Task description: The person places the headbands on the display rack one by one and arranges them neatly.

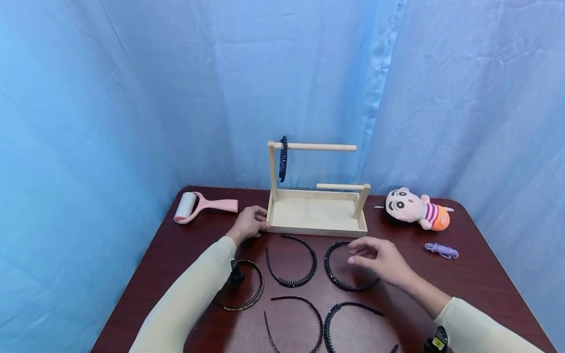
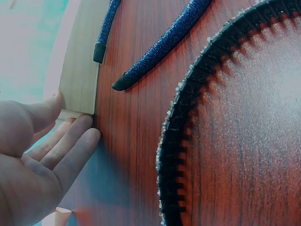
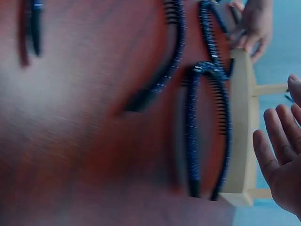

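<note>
My left hand (image 1: 250, 223) grips the left end of a wooden stand (image 1: 318, 230), thumb at the front corner and fingers along the end wall. A dark toothed headband (image 1: 283, 159) hangs near the left post on the stand's upper bar. Loosely bent and holding nothing, my right hand (image 1: 381, 257) is over the upper right headband (image 1: 337, 280) on the table. Another dark headband (image 1: 312, 269) lies to its left, open ends toward the stand. Beneath my left forearm is a headband with a sparkly edge (image 2: 165, 155), partly hidden in the head view.
Two more headbands, left (image 1: 319, 318) and right (image 1: 328, 321), lie at the near edge of view. A pink-handled lint roller (image 1: 216, 205) lies left of the stand. To the right are a plush doll (image 1: 408, 208) and a purple cord bundle (image 1: 442, 250). Blue curtains (image 1: 220, 98) hang behind the table.
</note>
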The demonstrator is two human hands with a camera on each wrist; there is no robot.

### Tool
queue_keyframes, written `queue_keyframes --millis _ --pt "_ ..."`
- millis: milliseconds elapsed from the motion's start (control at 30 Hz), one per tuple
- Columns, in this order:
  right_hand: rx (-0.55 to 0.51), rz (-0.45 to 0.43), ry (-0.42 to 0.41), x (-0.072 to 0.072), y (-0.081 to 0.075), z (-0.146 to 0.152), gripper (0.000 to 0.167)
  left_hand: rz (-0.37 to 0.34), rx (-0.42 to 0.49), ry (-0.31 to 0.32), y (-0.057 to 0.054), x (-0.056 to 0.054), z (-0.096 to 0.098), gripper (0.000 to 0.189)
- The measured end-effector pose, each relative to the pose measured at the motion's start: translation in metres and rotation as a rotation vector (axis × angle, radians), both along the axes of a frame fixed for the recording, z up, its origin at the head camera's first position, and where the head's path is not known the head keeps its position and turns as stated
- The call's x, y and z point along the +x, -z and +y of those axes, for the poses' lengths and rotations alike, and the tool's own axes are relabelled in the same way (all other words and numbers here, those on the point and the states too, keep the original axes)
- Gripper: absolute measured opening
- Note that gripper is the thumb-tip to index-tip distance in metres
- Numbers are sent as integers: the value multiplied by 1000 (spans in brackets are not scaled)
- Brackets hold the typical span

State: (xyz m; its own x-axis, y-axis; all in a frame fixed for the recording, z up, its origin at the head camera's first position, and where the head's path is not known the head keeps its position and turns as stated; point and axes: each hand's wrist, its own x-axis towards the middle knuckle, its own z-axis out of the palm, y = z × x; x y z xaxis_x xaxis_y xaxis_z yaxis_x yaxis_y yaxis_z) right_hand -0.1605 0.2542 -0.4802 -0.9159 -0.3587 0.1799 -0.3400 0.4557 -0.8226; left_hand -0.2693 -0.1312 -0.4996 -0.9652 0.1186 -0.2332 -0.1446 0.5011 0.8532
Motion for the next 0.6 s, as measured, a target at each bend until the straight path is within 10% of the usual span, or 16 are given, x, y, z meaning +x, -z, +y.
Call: queue_keyframes --millis 600 --pt "22 -162 -88 12 39 -12 39 -11 3 -2 -1 1 0 39"
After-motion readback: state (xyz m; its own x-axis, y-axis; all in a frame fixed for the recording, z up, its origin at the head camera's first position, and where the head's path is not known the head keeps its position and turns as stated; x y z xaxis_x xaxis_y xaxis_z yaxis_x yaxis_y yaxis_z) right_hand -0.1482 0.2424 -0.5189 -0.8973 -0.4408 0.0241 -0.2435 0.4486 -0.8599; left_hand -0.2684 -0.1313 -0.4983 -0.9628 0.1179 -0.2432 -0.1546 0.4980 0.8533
